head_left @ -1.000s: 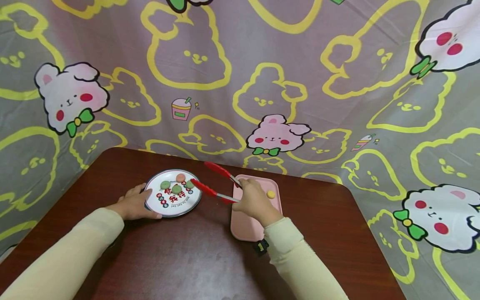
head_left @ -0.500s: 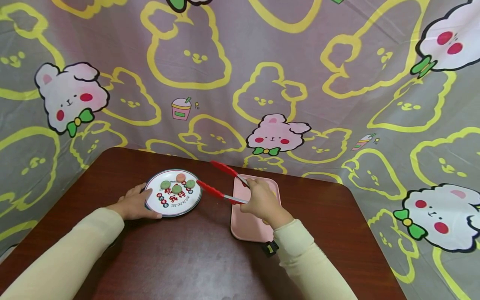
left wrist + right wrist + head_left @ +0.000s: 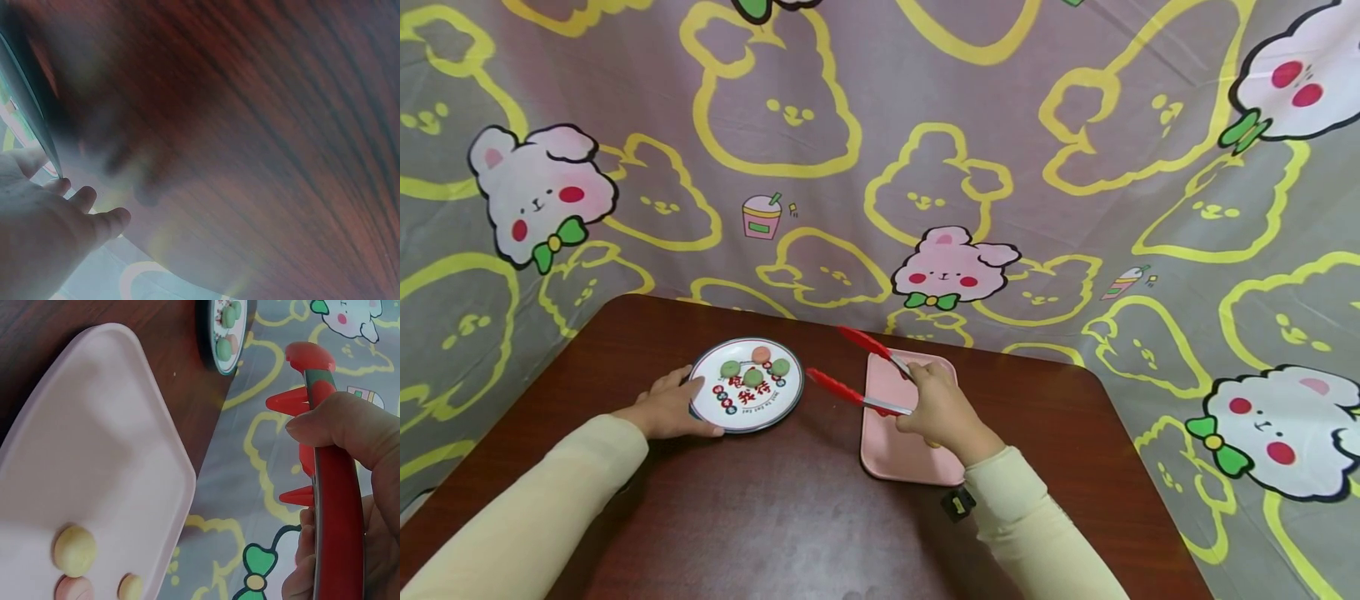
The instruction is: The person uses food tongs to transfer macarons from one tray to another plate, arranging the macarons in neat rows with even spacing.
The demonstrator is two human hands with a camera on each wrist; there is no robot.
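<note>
My left hand (image 3: 666, 408) holds the left edge of a white plate (image 3: 778, 406) with a dark rim and red printed characters. On the plate lie three green macarons (image 3: 752, 378) and one pink macaron (image 3: 762, 356). The right hand (image 3: 943, 414) grips metal tongs with red tips (image 3: 835, 386). Nothing sits between the tongs' arms, which are spread apart over the left side of a pink tray (image 3: 887, 450). In the right wrist view, two yellow macarons (image 3: 75, 551) and another pink macaron (image 3: 75, 589) lie on the tray, largely hidden by the hand in the head view.
Brown wooden table (image 3: 737, 517) carries plate and tray side by side, with a strip of wood between them. A grey curtain (image 3: 820, 108) printed with cartoon rabbits hangs behind the table. A small black device (image 3: 958, 504) is at my right wrist.
My right hand has drawn the tongs rightward, away from the plate and over the tray. The green macaron by the tips is left on the plate. My left hand stays put.
</note>
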